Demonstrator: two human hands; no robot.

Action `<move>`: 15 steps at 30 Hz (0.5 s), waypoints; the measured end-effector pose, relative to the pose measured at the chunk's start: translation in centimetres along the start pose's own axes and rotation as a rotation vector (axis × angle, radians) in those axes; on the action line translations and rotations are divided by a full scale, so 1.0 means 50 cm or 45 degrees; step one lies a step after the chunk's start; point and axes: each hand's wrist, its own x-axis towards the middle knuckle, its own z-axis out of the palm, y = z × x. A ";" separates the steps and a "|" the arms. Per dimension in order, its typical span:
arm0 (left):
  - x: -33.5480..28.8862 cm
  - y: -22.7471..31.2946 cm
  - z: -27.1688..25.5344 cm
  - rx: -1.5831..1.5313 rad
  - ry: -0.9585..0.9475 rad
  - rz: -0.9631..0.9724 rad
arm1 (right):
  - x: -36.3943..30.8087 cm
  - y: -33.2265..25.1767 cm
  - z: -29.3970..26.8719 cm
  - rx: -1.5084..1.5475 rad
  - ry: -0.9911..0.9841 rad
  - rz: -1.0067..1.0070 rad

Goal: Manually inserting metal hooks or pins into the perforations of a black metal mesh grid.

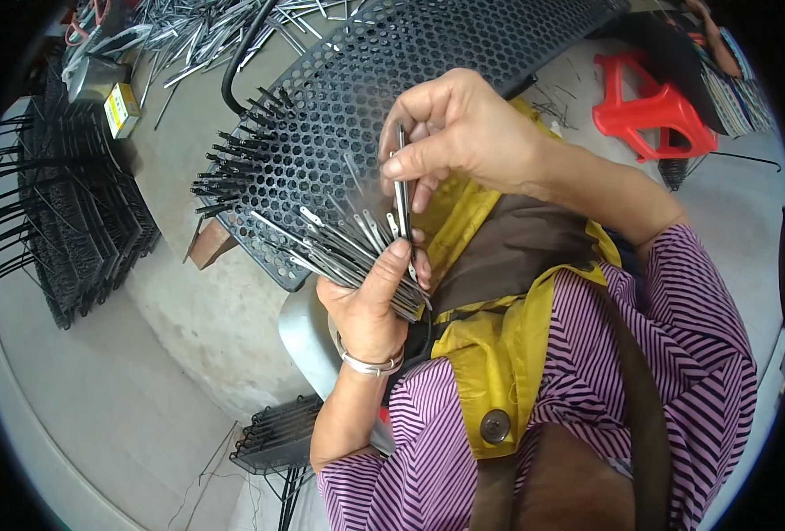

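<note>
My left hand [370,296] is closed around a fanned bundle of thin silver metal strips [322,246], several with flattened, holed ends. A silver bracelet circles that wrist. Above it, my right hand [477,128] pinches a slim metal strip [401,199] between thumb and fingers. This strip stands nearly upright, its lower end by my left thumb; whether my left fingers also touch it, I cannot tell. Both hands are over the near edge of a black perforated metal panel [348,106]. Small black metal pieces [233,164] lie in bunches along the panel's left end.
A loose heap of metal strips [202,44] covers the floor beyond the panel. Stacked black wire racks [92,212] stand at left, near a yellow box [122,111]. A brick [210,244] sits beside the panel's left corner. A red plastic stool [654,115] is at right.
</note>
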 end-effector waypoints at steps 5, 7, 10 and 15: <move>-0.005 0.001 -0.008 0.018 0.046 -0.001 | 0.001 -0.032 -0.030 0.030 0.163 -0.346; -0.006 -0.001 -0.007 -0.021 0.048 0.012 | 0.014 -0.061 -0.028 -0.064 0.298 -0.533; -0.004 -0.004 -0.011 -0.055 0.042 0.014 | 0.042 -0.079 -0.008 0.034 0.368 -0.680; -0.005 -0.006 -0.008 -0.061 0.042 0.004 | 0.093 -0.053 0.024 -0.275 0.464 -1.026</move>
